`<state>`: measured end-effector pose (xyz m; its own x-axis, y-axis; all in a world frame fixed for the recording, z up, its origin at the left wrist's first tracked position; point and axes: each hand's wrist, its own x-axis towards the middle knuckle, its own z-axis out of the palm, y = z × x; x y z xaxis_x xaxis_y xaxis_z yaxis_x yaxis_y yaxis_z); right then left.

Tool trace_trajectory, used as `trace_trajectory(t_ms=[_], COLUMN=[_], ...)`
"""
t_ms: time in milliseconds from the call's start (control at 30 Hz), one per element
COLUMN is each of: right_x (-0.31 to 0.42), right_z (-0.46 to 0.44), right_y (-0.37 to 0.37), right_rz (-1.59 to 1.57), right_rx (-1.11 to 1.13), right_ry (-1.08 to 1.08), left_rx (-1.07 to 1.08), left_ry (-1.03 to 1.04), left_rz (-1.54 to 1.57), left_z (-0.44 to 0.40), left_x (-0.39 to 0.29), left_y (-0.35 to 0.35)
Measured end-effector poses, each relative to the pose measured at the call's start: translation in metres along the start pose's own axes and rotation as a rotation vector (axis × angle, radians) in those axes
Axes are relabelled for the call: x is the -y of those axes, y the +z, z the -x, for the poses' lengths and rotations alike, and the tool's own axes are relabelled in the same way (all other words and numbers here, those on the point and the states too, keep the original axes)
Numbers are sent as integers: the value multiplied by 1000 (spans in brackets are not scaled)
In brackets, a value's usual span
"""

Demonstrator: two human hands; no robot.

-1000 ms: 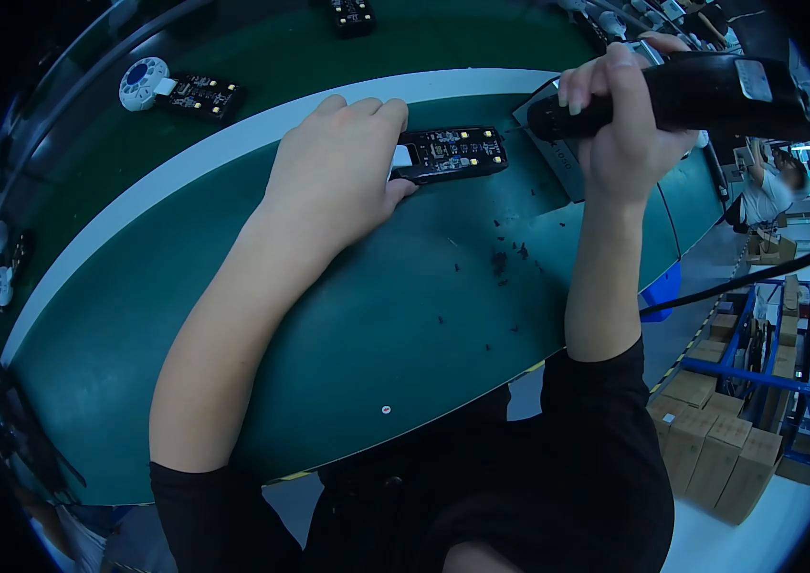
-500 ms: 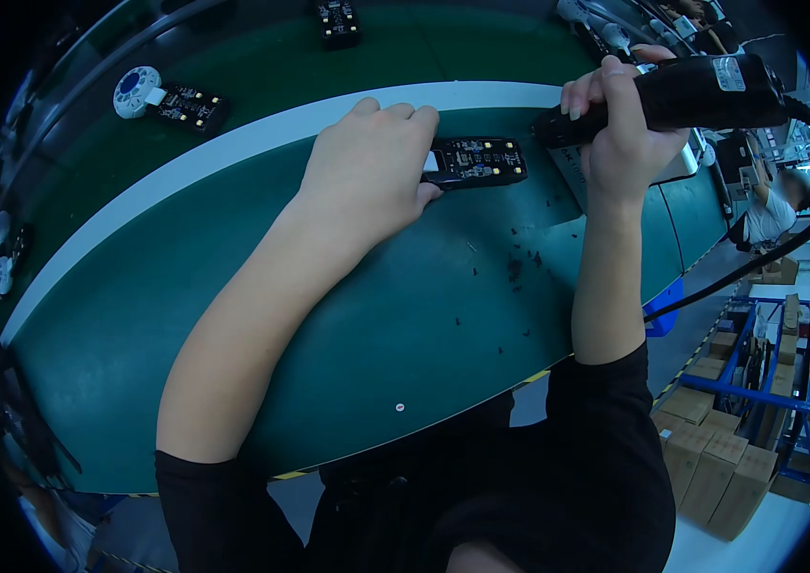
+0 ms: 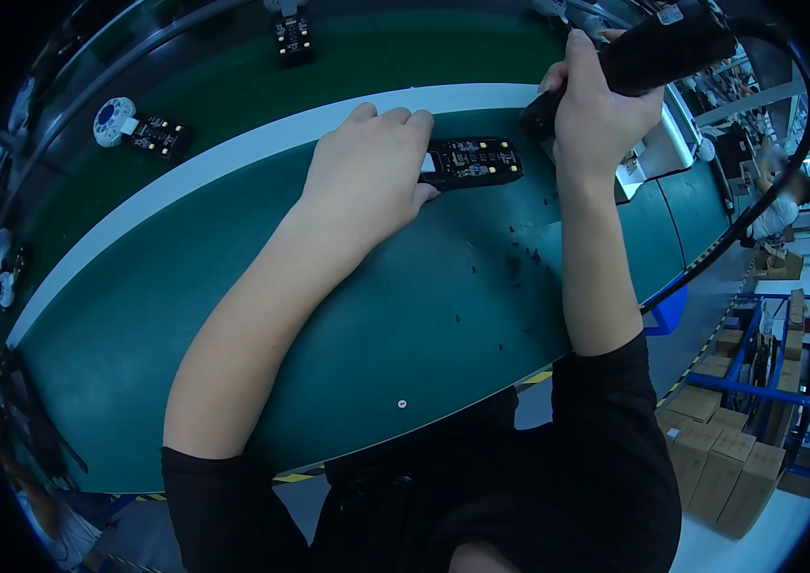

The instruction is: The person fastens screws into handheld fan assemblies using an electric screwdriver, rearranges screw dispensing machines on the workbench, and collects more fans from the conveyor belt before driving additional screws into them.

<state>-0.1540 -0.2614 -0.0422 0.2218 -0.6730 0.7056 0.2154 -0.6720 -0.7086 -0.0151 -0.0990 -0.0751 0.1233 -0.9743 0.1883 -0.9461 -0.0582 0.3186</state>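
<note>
My left hand [image 3: 369, 164] is closed on the left end of a black handheld device housing with an exposed circuit board [image 3: 474, 159], holding it against the green table. The hand covers that end of the device. My right hand [image 3: 603, 119] is wrapped round a black corded electric screwdriver [image 3: 662, 50], raised and tilted at the right of the device. Its narrow front end [image 3: 538, 116] points down and left, apart from the board; the bit cannot be made out. Small dark screws [image 3: 516, 260] lie scattered on the table, nearer to me than the device.
Beyond the white curved edge [image 3: 233, 143] runs a green belt carrying similar boards, one with a round white head [image 3: 115, 122]. A white box-like tray [image 3: 662, 148] stands behind my right wrist. The black cord [image 3: 801, 143] loops at right. Cardboard boxes [image 3: 720, 468] and a distant person [image 3: 787, 205] are beyond.
My right hand has moved left and up with the screwdriver, which is now tilted more steeply. The boards on the belt have shifted left. My left hand and the device have barely moved.
</note>
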Motion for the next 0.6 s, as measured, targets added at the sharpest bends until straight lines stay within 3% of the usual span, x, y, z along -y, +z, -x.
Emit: trace_trajectory(t_ms=[133, 233, 367, 433, 467, 500, 600], right_x=[17, 38, 26, 15, 7, 8, 26], right_z=[-9, -28, -36, -33, -8, -9, -6], right_y=[-24, -66, -84, -86, -42, -42, -29], right_rz=[-14, -114, -20, -11, -3, 23, -157], right_rx=[-149, -191, -195, -130, -82, -31, 84], right_ry=[-23, -69, -130, -132, -136, -145, 19], left_rx=[31, 47, 51, 44, 28, 23, 40], left_ry=[-25, -29, -30, -25, -25, -21, -35], left_rz=[37, 43, 50, 54, 65, 63, 64], left_z=[-8, -13, -21, -25, 1, 0, -3], left_x=[-1, -5, -4, -5, 39, 38, 41], left_y=[4, 6, 13, 17, 24, 23, 19])
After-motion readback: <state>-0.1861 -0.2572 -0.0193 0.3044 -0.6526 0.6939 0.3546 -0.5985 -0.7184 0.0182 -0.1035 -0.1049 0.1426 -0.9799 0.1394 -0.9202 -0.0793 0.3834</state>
